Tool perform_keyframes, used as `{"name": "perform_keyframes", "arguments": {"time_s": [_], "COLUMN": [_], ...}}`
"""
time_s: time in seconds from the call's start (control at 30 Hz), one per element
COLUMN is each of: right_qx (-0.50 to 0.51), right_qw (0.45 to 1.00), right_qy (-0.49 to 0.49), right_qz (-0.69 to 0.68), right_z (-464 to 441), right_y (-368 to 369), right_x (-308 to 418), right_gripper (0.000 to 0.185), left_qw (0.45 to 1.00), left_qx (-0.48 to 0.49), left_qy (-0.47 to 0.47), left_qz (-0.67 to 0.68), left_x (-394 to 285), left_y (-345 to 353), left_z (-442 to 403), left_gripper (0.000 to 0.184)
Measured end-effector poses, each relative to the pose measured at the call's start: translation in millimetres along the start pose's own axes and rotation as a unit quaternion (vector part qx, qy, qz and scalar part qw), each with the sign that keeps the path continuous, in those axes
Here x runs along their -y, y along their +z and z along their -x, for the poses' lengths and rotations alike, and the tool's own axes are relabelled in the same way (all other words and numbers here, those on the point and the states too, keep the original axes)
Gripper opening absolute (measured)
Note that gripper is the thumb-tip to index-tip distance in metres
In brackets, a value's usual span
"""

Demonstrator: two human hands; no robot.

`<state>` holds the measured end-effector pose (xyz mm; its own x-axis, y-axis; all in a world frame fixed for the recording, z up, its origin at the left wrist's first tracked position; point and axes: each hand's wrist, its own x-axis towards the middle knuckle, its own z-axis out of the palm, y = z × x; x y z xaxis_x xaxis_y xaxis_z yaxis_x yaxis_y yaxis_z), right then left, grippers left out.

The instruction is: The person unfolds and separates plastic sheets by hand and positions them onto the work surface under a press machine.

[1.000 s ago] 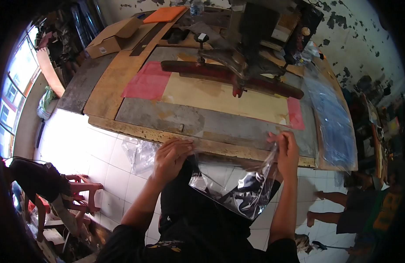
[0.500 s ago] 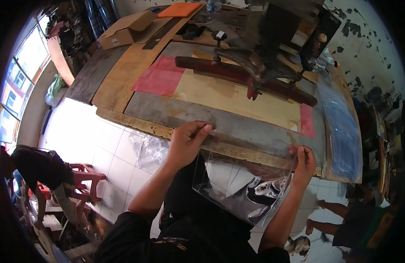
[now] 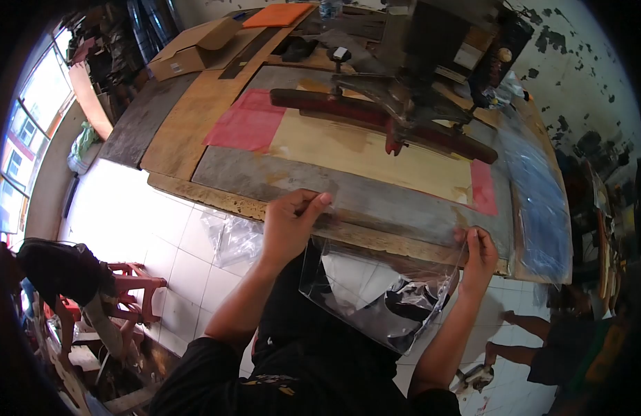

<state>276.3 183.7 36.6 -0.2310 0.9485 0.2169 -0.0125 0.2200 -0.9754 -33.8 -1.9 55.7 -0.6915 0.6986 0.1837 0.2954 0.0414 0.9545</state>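
Evidently, the item under inspection is a clear film (image 3: 410, 298), held up between both hands in front of the near edge of the worktop (image 3: 216, 197) and hanging down before the person's black-clad torso. The left hand (image 3: 293, 220) has thumb and forefinger drawn together in a narrow pinch at the film's upper left. The right hand (image 3: 478, 251) pinches the upper right in a similar way, thumb up. Whether either hand also rests on the worktop cannot be determined. Whether the film is a single layer or a bag cannot be told either.

Condition: glossy, with bright creases toward the lower right; the lower edge hangs slantwise, lower on the right.

Handling assessment: the film is judged very light, thin and flexible, with little stiffness of its own. It is likely slippery and prone to cling, crease or tear under a sharp pull. The sound hold is at the two upper corners, by the fingertips, with even, mild tension; gripping the middle would probably wrinkle it.

Surroundings: a machine with a red bar (image 3: 313, 104) stands over a yellow panel (image 3: 376, 156) on the worktop. Bluish plastic sheets (image 3: 539, 215) lie at the right end. Crumpled plastic (image 3: 230, 239) shows below the edge, near the left hand.
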Motion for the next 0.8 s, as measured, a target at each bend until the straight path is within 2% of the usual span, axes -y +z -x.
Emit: {"name": "perform_keyframes", "arguments": {"time_s": [0.13, 0.37, 0.43, 0.47, 0.57, 0.63, 0.67, 0.73, 0.77, 0.8], "right_qx": [0.021, 0.048, 0.054, 0.053, 0.026, 0.011, 0.011, -0.015, -0.015, -0.024], "right_qw": [0.999, 0.997, 0.998, 0.998, 0.999, 0.997, 0.997, 0.963, 0.963, 0.948], "right_qy": [0.029, 0.047, 0.031, 0.032, -0.007, -0.062, -0.059, -0.217, -0.216, -0.274], "right_qz": [-0.018, -0.033, 0.013, 0.012, 0.024, 0.048, 0.048, 0.16, 0.16, 0.161], "right_z": [1, 5, 11, 14, 26, 36, 40, 47, 46, 45], "right_y": [-1, -10, -8, -7, -1, 4, 5, 12, 15, 18], "right_x": [10, 9, 14, 13, 9, 0, -8, -32, -43, -54], "right_gripper": [0.023, 0.021, 0.023, 0.023, 0.026, 0.029, 0.029, 0.025, 0.025, 0.022], "left_qw": [0.998, 0.997, 0.998, 0.998, 0.995, 0.974, 0.974, 0.954, 0.954, 0.938], "left_qx": [-0.001, 0.002, -0.023, -0.022, -0.03, -0.095, -0.093, -0.129, -0.128, -0.128], "left_qy": [-0.04, -0.035, 0.057, 0.057, 0.084, 0.161, 0.16, 0.232, 0.231, 0.3], "left_qz": [0.055, 0.062, 0.012, 0.011, -0.034, -0.131, -0.132, -0.139, -0.139, -0.113], "left_x": [-2, 2, 4, 5, 10, 25, 34, 54, 61, 68], "left_y": [1, -4, -5, -7, -10, -8, -5, -1, 1, 2], "left_z": [-1, -2, 0, 3, 15, 28, 36, 46, 43, 38], "left_gripper": [0.031, 0.027, 0.022, 0.022, 0.013, 0.006, 0.006, 0.008, 0.008, 0.01]}}
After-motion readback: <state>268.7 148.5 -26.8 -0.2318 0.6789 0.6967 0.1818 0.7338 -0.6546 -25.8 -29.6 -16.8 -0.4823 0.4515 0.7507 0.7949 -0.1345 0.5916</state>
